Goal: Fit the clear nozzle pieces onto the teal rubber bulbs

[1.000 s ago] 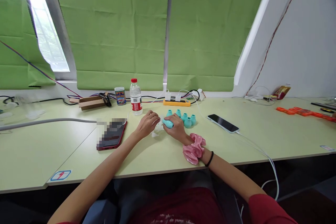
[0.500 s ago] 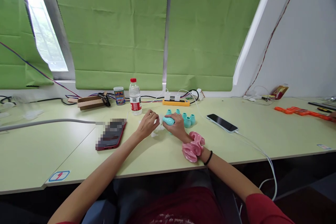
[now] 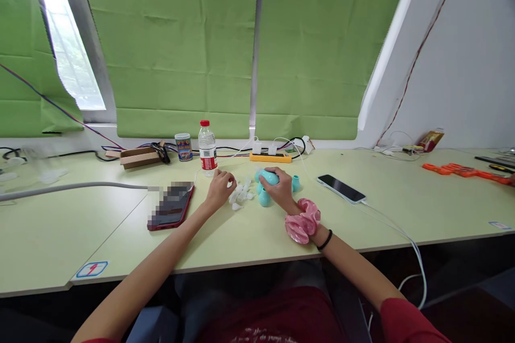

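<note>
My right hand (image 3: 281,188) is closed around a smooth, rounded turquoise bulb-like piece (image 3: 269,177), held tilted above the table. Under and beside that hand stand several small turquoise vase-shaped pieces; one upright vase-shaped piece (image 3: 264,198) shows in front, others are partly hidden by the hand. To their left lies a loose heap of small translucent white plastic pieces (image 3: 241,193). My left hand (image 3: 219,188) hovers just left of the heap, fingers curled together; whether something small is between the fingertips is hidden.
Behind my hands stand a red-capped water bottle (image 3: 207,151), a can (image 3: 184,147) and a yellow power strip (image 3: 270,157). A phone in a red case (image 3: 171,209) lies left, another phone (image 3: 341,188) on a cable lies right. Orange plastic parts (image 3: 462,170) and a cardboard box (image 3: 140,157) are farther out.
My left hand has drawn back to the left, uncovering the white pieces. My right hand has shifted right and slightly up with the turquoise piece, now covering some of the standing ones.
</note>
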`<state>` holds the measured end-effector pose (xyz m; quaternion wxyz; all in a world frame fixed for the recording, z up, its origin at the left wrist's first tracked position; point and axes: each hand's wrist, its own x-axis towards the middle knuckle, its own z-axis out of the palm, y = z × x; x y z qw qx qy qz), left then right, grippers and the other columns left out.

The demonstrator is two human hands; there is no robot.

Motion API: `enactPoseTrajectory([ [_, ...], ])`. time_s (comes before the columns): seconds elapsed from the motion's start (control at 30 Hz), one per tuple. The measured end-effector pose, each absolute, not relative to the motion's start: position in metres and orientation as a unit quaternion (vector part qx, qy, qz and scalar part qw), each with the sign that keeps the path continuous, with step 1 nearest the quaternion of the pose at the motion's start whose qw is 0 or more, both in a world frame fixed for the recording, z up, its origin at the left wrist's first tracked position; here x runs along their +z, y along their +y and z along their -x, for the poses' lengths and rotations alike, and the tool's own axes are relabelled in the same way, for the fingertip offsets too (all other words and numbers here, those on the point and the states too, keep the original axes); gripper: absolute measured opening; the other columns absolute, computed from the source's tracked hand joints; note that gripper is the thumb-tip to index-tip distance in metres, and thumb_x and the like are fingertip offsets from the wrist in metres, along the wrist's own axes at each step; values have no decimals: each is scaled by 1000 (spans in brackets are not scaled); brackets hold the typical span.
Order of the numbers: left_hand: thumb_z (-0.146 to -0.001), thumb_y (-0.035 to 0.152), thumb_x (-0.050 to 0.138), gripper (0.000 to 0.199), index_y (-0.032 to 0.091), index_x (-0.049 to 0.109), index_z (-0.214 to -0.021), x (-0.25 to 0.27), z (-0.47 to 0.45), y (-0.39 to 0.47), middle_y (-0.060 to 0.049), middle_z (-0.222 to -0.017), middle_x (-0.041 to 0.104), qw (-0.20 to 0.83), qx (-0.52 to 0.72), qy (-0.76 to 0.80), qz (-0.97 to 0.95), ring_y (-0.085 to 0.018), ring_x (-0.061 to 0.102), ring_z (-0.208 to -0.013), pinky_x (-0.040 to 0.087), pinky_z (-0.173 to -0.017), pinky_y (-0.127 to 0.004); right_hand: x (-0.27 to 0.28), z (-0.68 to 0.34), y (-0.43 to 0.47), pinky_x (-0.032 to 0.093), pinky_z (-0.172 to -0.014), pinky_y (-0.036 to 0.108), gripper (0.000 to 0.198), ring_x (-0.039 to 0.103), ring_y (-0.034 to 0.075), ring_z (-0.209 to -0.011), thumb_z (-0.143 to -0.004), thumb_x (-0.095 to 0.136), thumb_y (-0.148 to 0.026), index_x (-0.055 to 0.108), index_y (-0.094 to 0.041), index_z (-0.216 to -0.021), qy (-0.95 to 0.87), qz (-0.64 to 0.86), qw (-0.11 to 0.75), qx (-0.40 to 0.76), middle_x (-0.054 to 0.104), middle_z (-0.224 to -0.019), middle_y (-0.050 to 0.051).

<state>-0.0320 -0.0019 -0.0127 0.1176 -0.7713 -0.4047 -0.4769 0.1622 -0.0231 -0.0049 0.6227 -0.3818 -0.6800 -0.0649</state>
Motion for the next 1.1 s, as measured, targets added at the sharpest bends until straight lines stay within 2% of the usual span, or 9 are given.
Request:
enactPoseTrajectory([
  [0.13, -67, 15, 51, 12, 17, 56, -57, -21, 35, 6, -4, -54, 54, 89, -450, -420, 783, -18, 45, -60, 35, -56, -30, -9, -151, -30, 45, -72, 31, 17, 56, 18, -77, -70, 56, -27, 55, -19, -85, -750, 327, 572, -61, 61, -80, 4],
  [0.27, -78, 19, 38, 21, 17, 59, -74, -12, 32, -4, -4, -63, 58, 59, -459, -425, 778, -17, 49, -63, 36, -57, -28, -11, -149, -33, 44, -73, 33, 19, 56, 19, -78, -72, 55, -27, 53, -19, -89, -793, 289, 533, -56, 60, -82, 5],
  [0.33, -82, 22, 32, 27, 17, 58, -77, -6, 28, -14, -2, -61, 56, 38, -458, -416, 785, -14, 48, -58, 35, -54, -25, -13, -149, -35, 45, -73, 31, 20, 56, 18, -79, -72, 55, -27, 53, -19, -90, -811, 272, 515, -51, 60, -83, 5],
  [0.5, -79, 33, 39, 35, 17, 45, -48, -1, 15, -34, 2, -45, 41, 6, -452, -389, 803, -10, 36, -44, 27, -46, -24, -17, -141, -43, 45, -73, 29, 26, 56, 17, -81, -74, 54, -29, 49, -18, -97, -830, 254, 495, -38, 58, -88, 5],
  [0.6, -78, 35, 38, 41, 17, 34, -41, -4, 12, -37, 3, -41, 31, -10, -476, -397, 785, -8, 27, -40, 22, -44, -25, -17, -137, -47, 45, -70, 28, 23, 56, 17, -77, -76, 52, -30, 50, -18, -96, -842, 250, 477, -36, 59, -83, 5],
  [0.73, -79, 37, 34, 47, 18, 21, -37, -7, 8, -34, 5, -36, 19, -64, -489, -410, 767, -5, 20, -35, 19, -39, -23, -15, -134, -52, 44, -58, 27, 13, 55, 16, -64, -80, 47, -29, 52, -18, -83, -851, 243, 463, -42, 56, -68, 3],
  [0.87, -81, 33, 27, 44, 18, 24, -40, -1, 10, -26, 5, -35, 23, -105, -488, -410, 763, -6, 27, -33, 25, -36, -22, -14, -135, -56, 44, -62, 30, 14, 53, 17, -70, -83, 40, -28, 48, -17, -87, -836, 237, 491, -55, 55, -74, 5],
  [1.0, -85, 28, 17, 43, 20, 25, -43, 6, 26, -15, 5, -35, 25, -80, -494, -434, 749, -8, 31, -34, 31, -39, -23, -10, -140, -57, 44, -69, 32, 13, 51, 18, -77, -82, 43, -28, 46, -19, -90, -816, 214, 530, -81, 54, -80, 6],
  [1.1, -84, 35, 25, 41, 18, 37, -49, 1, 32, -10, 0, -48, 40, -26, -487, -460, 742, -13, 43, -49, 36, -48, -27, -6, -143, -54, 44, -71, 34, 16, 50, 19, -79, -80, 46, -29, 45, -19, -94, -773, 242, 579, -90, 52, -82, 6],
])
